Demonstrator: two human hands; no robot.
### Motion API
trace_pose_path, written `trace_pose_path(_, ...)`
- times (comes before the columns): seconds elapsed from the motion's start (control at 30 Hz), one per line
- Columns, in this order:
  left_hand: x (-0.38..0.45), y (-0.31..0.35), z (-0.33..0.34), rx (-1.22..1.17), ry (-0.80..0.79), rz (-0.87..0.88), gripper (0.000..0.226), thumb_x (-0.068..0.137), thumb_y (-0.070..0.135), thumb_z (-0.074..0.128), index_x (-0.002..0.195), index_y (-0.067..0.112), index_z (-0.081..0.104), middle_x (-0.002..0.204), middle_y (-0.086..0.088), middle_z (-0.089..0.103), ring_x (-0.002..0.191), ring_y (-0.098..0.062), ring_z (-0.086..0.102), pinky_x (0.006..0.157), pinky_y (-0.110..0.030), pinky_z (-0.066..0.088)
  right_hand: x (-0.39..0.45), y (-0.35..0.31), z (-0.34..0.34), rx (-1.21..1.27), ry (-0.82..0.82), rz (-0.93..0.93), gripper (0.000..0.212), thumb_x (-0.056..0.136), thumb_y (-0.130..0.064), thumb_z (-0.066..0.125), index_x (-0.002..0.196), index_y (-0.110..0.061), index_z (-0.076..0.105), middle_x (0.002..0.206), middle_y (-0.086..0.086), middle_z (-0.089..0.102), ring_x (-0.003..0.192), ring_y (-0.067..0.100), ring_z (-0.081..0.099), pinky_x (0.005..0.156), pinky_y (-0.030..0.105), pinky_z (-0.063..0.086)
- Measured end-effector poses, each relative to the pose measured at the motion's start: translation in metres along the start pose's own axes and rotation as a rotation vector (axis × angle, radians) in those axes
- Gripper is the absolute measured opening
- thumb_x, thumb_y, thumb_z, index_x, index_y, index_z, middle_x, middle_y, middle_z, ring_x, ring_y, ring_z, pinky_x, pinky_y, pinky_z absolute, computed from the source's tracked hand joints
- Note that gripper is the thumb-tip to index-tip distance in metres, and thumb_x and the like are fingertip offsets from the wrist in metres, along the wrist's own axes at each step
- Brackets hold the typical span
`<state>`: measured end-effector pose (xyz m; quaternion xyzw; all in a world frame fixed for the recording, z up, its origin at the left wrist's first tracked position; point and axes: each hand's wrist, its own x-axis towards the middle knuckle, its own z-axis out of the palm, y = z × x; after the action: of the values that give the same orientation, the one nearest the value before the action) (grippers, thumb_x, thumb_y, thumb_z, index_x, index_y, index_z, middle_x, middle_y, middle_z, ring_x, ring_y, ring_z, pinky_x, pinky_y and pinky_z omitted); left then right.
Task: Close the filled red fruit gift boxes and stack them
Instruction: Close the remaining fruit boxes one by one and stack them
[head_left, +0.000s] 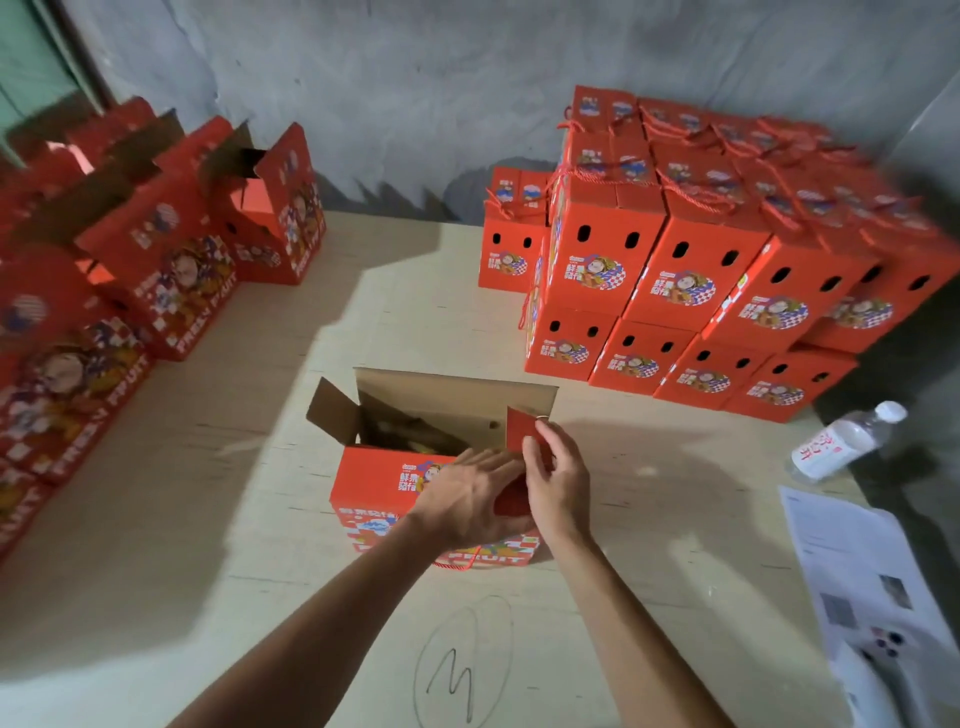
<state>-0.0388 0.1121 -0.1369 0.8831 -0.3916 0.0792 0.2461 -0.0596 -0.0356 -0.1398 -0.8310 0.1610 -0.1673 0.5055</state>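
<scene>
An open red fruit gift box (376, 486) stands in the middle of the table, its brown far flap (457, 397) upright and its left side flap (332, 410) angled outward. Fruit shows dimly inside. My left hand (470, 496) lies flat with straight fingers on the box's near right top. My right hand (556, 480) pinches the red right side flap (522, 428) between thumb and fingers. A closed stack of red boxes (691, 270) with rope handles fills the back right. A row of open red boxes (171, 254) lines the left side.
A plastic water bottle (841, 441) lies at the right edge. Printed paper sheets (857, 566) and a white device (883, 675) sit at the front right. A pencil scribble (462, 670) marks the tabletop near me. A grey wall stands behind the table.
</scene>
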Motion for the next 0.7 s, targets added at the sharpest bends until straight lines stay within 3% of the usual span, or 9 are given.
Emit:
trace_pose_path(0.07, -0.015, -0.013, -0.008, 0.036, 0.003, -0.017, 0.07, 0.09, 0.076, 0.053, 0.138, 0.025, 0.058, 0.132, 0.004, 0.066, 0.116, -0.017, 0.062, 0.103, -0.035, 0.046, -0.003, -0.003, 0.005, -0.141, 0.001, -0.029, 0.042, 0.101, -0.038, 0.06, 0.141, -0.022, 0.06, 0.148, -0.007, 0.055, 0.132, 0.008, 0.052, 0.1, 0.012, 0.039)
trace_pose_path(0.17, -0.039, -0.036, -0.026, 0.052, 0.01, -0.143, 0.064, 0.098, 0.073, 0.041, 0.142, 0.029, 0.055, 0.138, 0.006, 0.063, 0.126, -0.015, 0.058, 0.109, -0.038, 0.045, -0.004, -0.004, 0.008, -0.273, -0.03, 0.005, 0.051, 0.103, -0.043, 0.055, 0.15, -0.028, 0.045, 0.155, -0.007, 0.048, 0.135, 0.017, 0.053, 0.098, 0.028, 0.047)
trace_pose_path(0.3, -0.073, -0.06, -0.049, 0.178, 0.313, -0.244, 0.047, 0.099, 0.046, 0.057, 0.131, 0.014, 0.065, 0.141, -0.003, 0.061, 0.133, -0.024, 0.055, 0.116, -0.046, 0.038, -0.003, -0.005, 0.007, -0.306, -0.089, 0.109, 0.06, 0.102, -0.052, 0.049, 0.152, -0.029, 0.024, 0.142, 0.001, 0.06, 0.097, 0.025, 0.071, 0.076, 0.039, 0.06)
trace_pose_path(0.37, -0.084, -0.065, -0.056, 0.222, 0.47, -0.4, 0.057, 0.091, 0.034, 0.063, 0.142, 0.01, 0.054, 0.157, -0.01, 0.042, 0.149, -0.028, 0.035, 0.124, -0.051, 0.021, -0.002, -0.006, 0.007, -0.279, -0.093, 0.163, 0.069, 0.101, -0.054, 0.049, 0.155, -0.029, 0.015, 0.136, 0.003, 0.064, 0.085, 0.025, 0.071, 0.07, 0.037, 0.059)
trace_pose_path(0.43, -0.087, -0.064, -0.064, 0.104, 0.618, -0.685, 0.079, 0.089, 0.028, 0.067, 0.155, 0.007, 0.03, 0.167, -0.015, 0.017, 0.156, -0.03, 0.014, 0.127, -0.042, 0.008, -0.001, -0.005, 0.007, -0.269, -0.106, 0.205, 0.076, 0.101, -0.057, 0.048, 0.158, -0.03, 0.007, 0.129, 0.005, 0.066, 0.078, 0.022, 0.069, 0.065, 0.035, 0.059)
trace_pose_path(0.5, -0.083, -0.065, -0.071, -0.194, 0.679, -0.875, 0.095, 0.09, 0.024, 0.074, 0.16, 0.009, 0.012, 0.168, -0.014, 0.009, 0.155, -0.028, 0.017, 0.124, -0.036, 0.018, 0.0, -0.005, 0.007, -0.278, -0.125, 0.213, 0.076, 0.101, -0.058, 0.046, 0.159, -0.033, 0.005, 0.126, 0.005, 0.066, 0.074, 0.019, 0.069, 0.061, 0.036, 0.061)
trace_pose_path(0.57, -0.076, -0.062, -0.073, -0.431, 0.606, -0.87, 0.088, 0.094, 0.029, 0.071, 0.16, 0.017, 0.016, 0.163, -0.008, 0.03, 0.143, -0.023, 0.042, 0.116, -0.04, 0.039, 0.001, -0.006, 0.007, -0.276, -0.151, 0.207, 0.075, 0.101, -0.059, 0.045, 0.159, -0.035, 0.004, 0.13, 0.006, 0.062, 0.078, 0.02, 0.07, 0.062, 0.038, 0.063)
trace_pose_path(0.6, -0.071, -0.058, -0.073, -0.391, 0.529, -0.792, 0.077, 0.096, 0.032, 0.068, 0.159, 0.02, 0.025, 0.157, -0.005, 0.041, 0.138, -0.021, 0.048, 0.111, -0.042, 0.046, 0.002, -0.005, 0.006, -0.269, -0.164, 0.204, 0.075, 0.1, -0.059, 0.045, 0.159, -0.036, 0.003, 0.134, 0.006, 0.06, 0.08, 0.019, 0.071, 0.062, 0.038, 0.064)
trace_pose_path(0.7, -0.06, -0.047, -0.057, -0.045, 0.249, -0.58, 0.067, 0.098, 0.049, 0.058, 0.155, 0.018, 0.038, 0.158, -0.004, 0.042, 0.147, -0.025, 0.036, 0.121, -0.046, 0.032, 0.003, -0.002, 0.005, -0.18, -0.178, 0.224, 0.079, 0.099, -0.059, 0.049, 0.158, -0.04, 0.001, 0.138, 0.006, 0.058, 0.086, 0.019, 0.072, 0.065, 0.041, 0.065)
